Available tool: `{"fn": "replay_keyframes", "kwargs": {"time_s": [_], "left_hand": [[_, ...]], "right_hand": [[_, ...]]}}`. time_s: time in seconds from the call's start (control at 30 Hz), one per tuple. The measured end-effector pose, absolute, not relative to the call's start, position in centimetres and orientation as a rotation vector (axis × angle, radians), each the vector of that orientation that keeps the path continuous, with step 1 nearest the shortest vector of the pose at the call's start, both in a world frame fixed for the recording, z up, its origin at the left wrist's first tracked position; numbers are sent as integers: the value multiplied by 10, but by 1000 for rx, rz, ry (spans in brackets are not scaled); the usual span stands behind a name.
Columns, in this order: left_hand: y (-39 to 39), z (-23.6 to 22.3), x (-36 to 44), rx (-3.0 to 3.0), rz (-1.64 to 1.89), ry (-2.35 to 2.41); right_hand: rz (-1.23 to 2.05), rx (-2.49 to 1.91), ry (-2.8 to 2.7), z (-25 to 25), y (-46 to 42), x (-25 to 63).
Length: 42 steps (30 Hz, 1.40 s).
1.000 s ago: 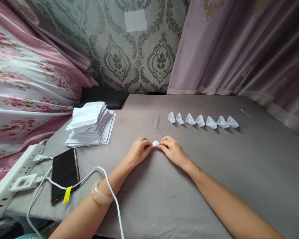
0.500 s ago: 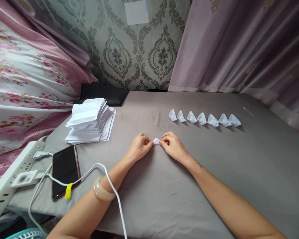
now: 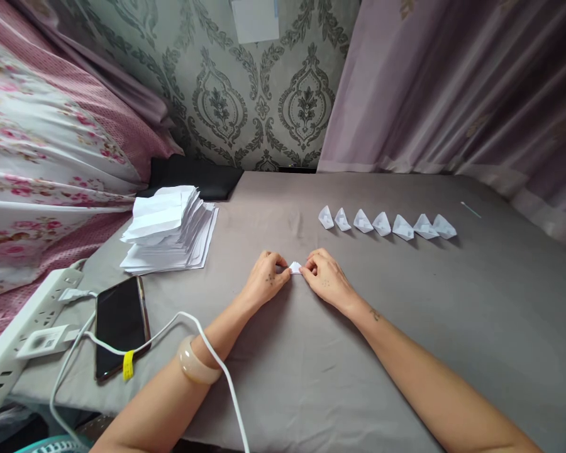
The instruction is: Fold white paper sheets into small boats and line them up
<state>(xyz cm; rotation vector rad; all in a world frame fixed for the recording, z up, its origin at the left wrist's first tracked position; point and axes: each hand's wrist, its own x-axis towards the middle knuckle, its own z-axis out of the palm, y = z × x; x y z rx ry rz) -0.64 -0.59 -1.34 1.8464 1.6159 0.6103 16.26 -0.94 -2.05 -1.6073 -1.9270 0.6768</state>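
Note:
A small piece of folded white paper (image 3: 295, 268) is held just above or on the cloth in the middle of the table. My left hand (image 3: 266, 277) pinches its left end between thumb and fingers. At its right end, my right hand (image 3: 327, 277) grips it the same way. Only the peaked middle of the paper shows; both ends are hidden by fingertips. Beyond my right hand stands a row of several small folded paper boats (image 3: 382, 224).
To the left are a tall stack of white paper (image 3: 167, 242), a phone (image 3: 121, 328) and a power strip (image 3: 26, 333). A white cable (image 3: 207, 343) crosses over my left forearm. A thin stick (image 3: 470, 209) lies far right. A black flat item (image 3: 202, 179) sits behind the stack.
Both hands keep their pinch on the folded paper and have shifted only slightly. The paper's peak looks a little more spread. The view has moved a touch.

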Motion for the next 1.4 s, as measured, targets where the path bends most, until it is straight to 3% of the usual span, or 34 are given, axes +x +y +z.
{"fn": "replay_keyframes", "kwargs": {"time_s": [0.57, 0.73, 0.9, 1.17, 1.4], "left_hand": [[-12, -15, -13, 1927, 705, 1353], [-13, -6, -14, 1572, 852, 1220], [-16, -1, -15, 1379, 768, 1164], [-18, 4, -14, 1166, 804, 1023], [-19, 3, -15, 1190, 836, 1023]], "right_hand": [[769, -1361, -1975, -22, -19, 169], [1205, -1314, -1583, -10, -16, 165], [1604, -1181, -1217, 2, -17, 160], [1939, -1089, -1123, 9, -20, 161], [1876, -1071, -1279, 1, -20, 161]]}}
